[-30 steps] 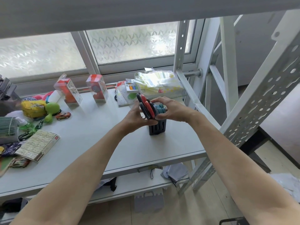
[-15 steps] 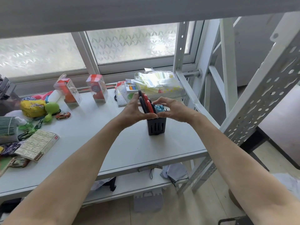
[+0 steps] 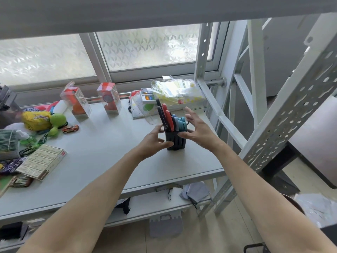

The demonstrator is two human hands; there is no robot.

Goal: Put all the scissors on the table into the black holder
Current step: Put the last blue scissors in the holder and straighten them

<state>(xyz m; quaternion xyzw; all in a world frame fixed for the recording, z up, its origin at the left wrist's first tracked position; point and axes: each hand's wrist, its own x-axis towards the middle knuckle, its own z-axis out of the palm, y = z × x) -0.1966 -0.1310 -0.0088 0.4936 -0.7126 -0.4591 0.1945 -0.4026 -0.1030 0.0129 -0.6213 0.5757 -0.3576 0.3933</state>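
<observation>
The black slotted holder [image 3: 176,142] stands upright on the grey table [image 3: 102,154], right of centre. Several scissors stick out of it handles up: a red-and-black pair [image 3: 166,116] leans left and blue-handled ones [image 3: 180,122] sit beside it. My left hand [image 3: 155,141] is at the holder's left side, fingers apart, thumb against its front. My right hand [image 3: 197,128] hovers at the holder's right, fingers spread, holding nothing. A green-and-black item that looks like scissors [image 3: 37,144] lies at the far left among clutter.
Toy boxes [image 3: 109,100], a clear bag [image 3: 177,92] and card packs stand behind the holder. A flat box [image 3: 42,162], a yellow pouch [image 3: 36,120], a green toy and a toy car [image 3: 70,128] crowd the left. A metal rack upright [image 3: 284,128] rises at the right.
My left hand let go of the red-and-black scissors, which now sit lower in the holder, and dropped to the holder's side. My right hand opened and drew back slightly.
</observation>
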